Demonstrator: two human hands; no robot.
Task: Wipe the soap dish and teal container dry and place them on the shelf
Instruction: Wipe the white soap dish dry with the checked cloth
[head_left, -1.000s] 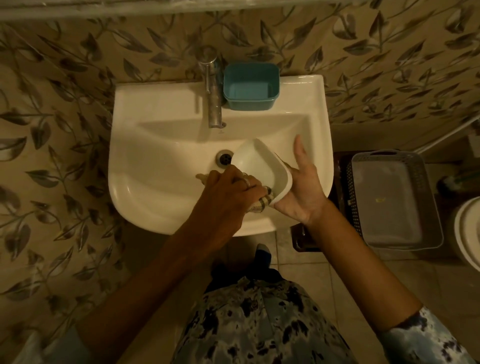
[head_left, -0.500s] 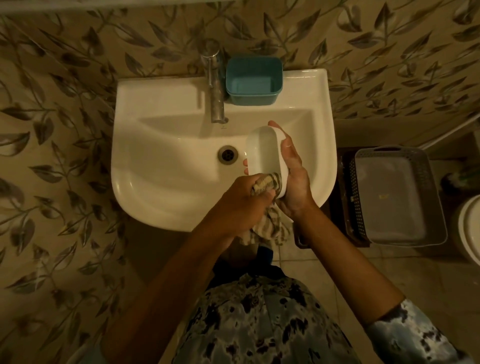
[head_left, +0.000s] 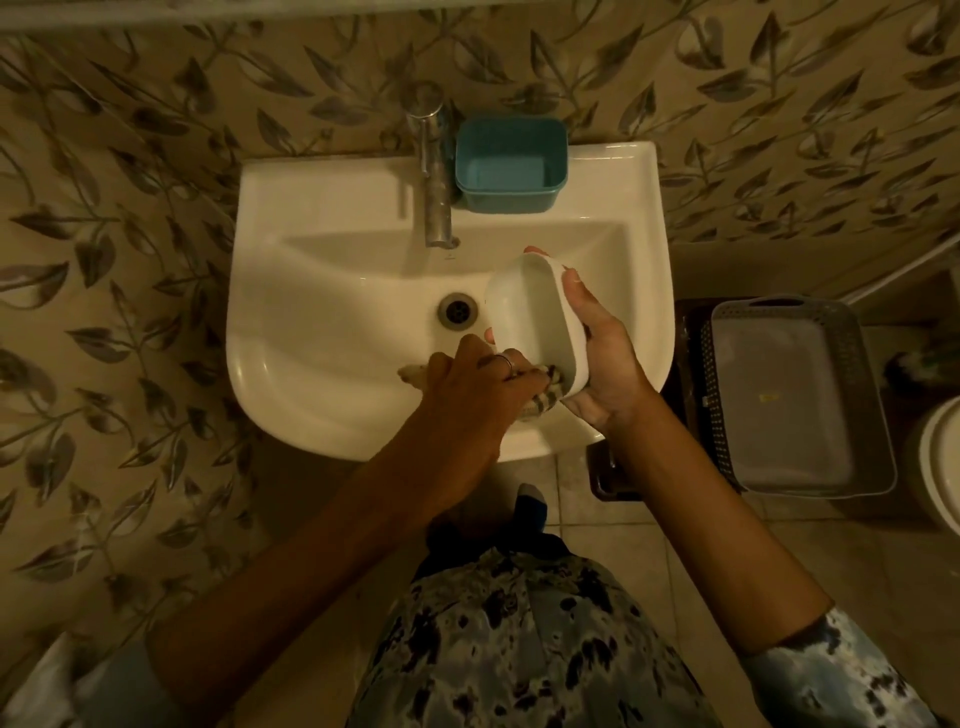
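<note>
My right hand (head_left: 602, 358) grips a white oval soap dish (head_left: 530, 317), held on its side over the right half of the white sink (head_left: 322, 395). My left hand (head_left: 467, 389) is closed on a striped cloth (head_left: 545, 397) and presses it into the near end of the dish. A bit of the cloth pokes out left of that hand. The teal container (head_left: 511, 166) stands empty on the sink's back ledge, just right of the metal tap (head_left: 434, 176).
A grey plastic basket (head_left: 800, 395) sits on the floor right of the sink, over a dark tray. A white toilet rim (head_left: 943, 462) shows at the far right edge. Leaf-patterned tiles cover the wall and left side. The drain (head_left: 457, 310) lies mid-basin.
The dish turned from tilted open toward me to standing on its side. My left hand slid the cloth from under the dish's near edge into its lower end.
</note>
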